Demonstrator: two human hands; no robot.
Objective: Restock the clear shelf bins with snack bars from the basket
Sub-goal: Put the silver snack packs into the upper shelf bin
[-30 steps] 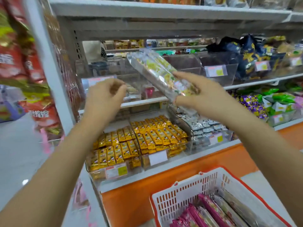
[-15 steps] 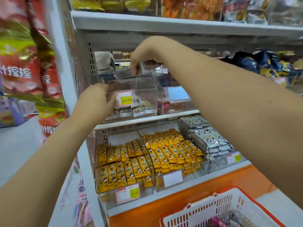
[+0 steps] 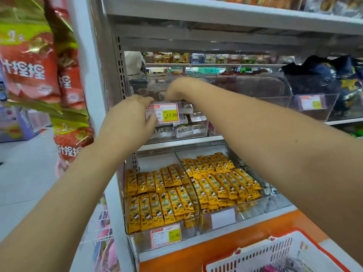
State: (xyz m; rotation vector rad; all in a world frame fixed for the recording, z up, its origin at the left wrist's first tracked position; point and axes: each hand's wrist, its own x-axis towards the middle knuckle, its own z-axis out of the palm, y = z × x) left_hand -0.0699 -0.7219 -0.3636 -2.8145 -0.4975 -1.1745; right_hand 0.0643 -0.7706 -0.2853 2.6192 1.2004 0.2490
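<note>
A clear shelf bin (image 3: 198, 132) on the middle shelf holds a low layer of silver-wrapped snack bars (image 3: 184, 130) and carries a red and yellow price label (image 3: 167, 114). My left hand (image 3: 133, 114) grips the bin's front wall, fingers over the rim and thumb on the label. My right hand (image 3: 179, 91) reaches over the rim into the bin. It is blurred and its fingers are hidden, so I cannot tell if it holds bars. The white basket with a red rim (image 3: 275, 254) stands at the bottom right, a pink wrapper (image 3: 269, 268) showing inside.
Two clear bins of yellow bars (image 3: 167, 197) fill the shelf below. Right of the handled bin stands a clear lidded bin (image 3: 255, 89), then dark blue packets (image 3: 334, 75). Red snack bags (image 3: 29, 71) hang at the left. An orange ledge (image 3: 196, 258) runs under the shelves.
My right hand carried a bundle of bars up to the bin and has dropped lower into it. My left hand went to the bin's front and took hold there. The view moved closer.
</note>
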